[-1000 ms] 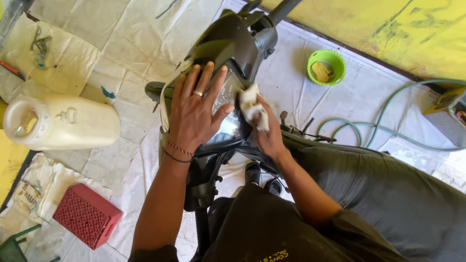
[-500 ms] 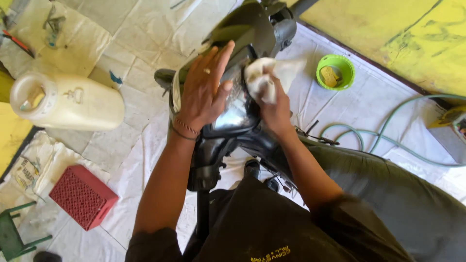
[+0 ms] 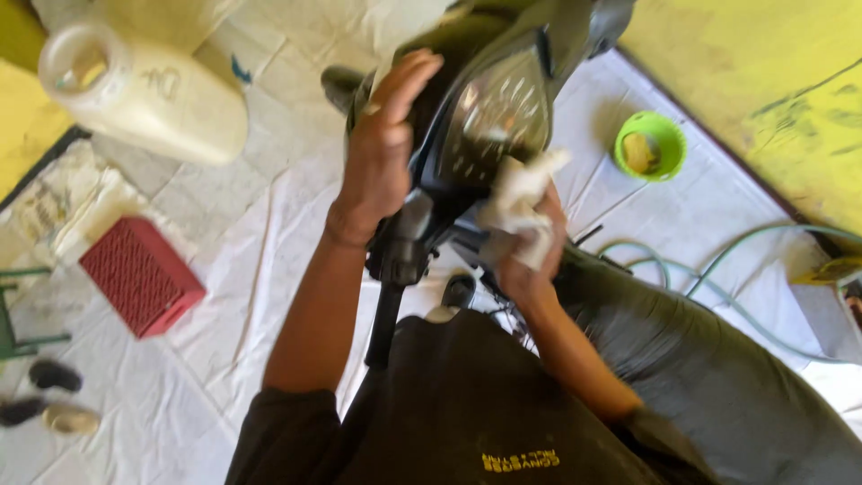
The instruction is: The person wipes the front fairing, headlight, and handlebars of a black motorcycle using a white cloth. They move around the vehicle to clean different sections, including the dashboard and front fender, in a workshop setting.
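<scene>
A black scooter front with a round instrument panel (image 3: 498, 117) stands in front of me. My left hand (image 3: 382, 153) lies flat, fingers spread, on the left side of the black cowl. My right hand (image 3: 532, 256) is closed around a crumpled white rag (image 3: 519, 199), which is pressed against the lower right edge of the instrument panel.
A white plastic jug (image 3: 144, 90) lies on its side at the upper left. A red ribbed box (image 3: 139, 274) sits on the white floor sheet (image 3: 224, 377). A green bowl (image 3: 648, 144) holding a yellow sponge stands to the right, with a pale green hose (image 3: 736, 296) curling near it.
The rag and my right hand slid down from the upper part of the cowl to the lower edge of the instrument panel. My left hand stays on the cowl. The camera moved closer.
</scene>
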